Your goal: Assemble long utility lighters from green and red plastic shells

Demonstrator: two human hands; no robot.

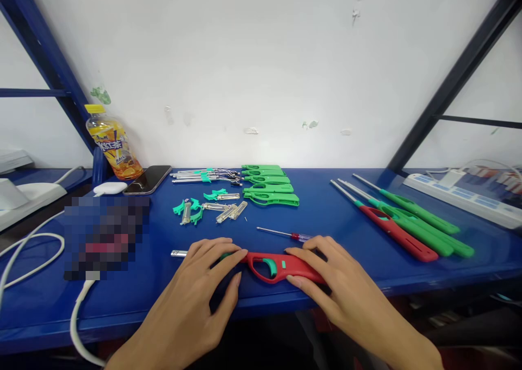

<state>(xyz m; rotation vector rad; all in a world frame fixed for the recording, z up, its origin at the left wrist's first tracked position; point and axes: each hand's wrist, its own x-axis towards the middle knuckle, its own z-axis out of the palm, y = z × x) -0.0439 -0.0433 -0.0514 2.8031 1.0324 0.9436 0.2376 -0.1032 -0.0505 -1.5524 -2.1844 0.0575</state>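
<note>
Fingers [222,248] of the left hand [199,272]: held close together, laid over the neck of the red lighter [281,266], with the thumb against its near side, clamped on it. The lighter's metal tip pokes out at nine o'clock from that hand.

Fingers [312,246] of the right hand [326,266]: slightly spread, draped over the rear of the handle, thumb along its near edge, also gripping.

Red lighter: lying flat along the front edge of the blue bench [326,207], between both hands, teal trigger showing.

Around the lighter, left to right:
- White cable [36,253], nine o'clock, looped.
- Drink bottle [114,141], ten o'clock, upright at the wall.
- Phone [147,179], eleven o'clock, flat, just beside the bottle.
- Metal tubes [199,176], eleven o'clock, in a row.
- Small teal and metal parts [207,207], eleven o'clock, scattered nearer the hands.
- Green handle shells [269,186], twelve o'clock, stacked in a column.
- Screwdriver [281,233], twelve o'clock, just behind the right hand.
- Finished lighters [408,226], two o'clock, one red and the rest green, lying side by side.
- Power strip [460,196], two o'clock, far right.
</note>
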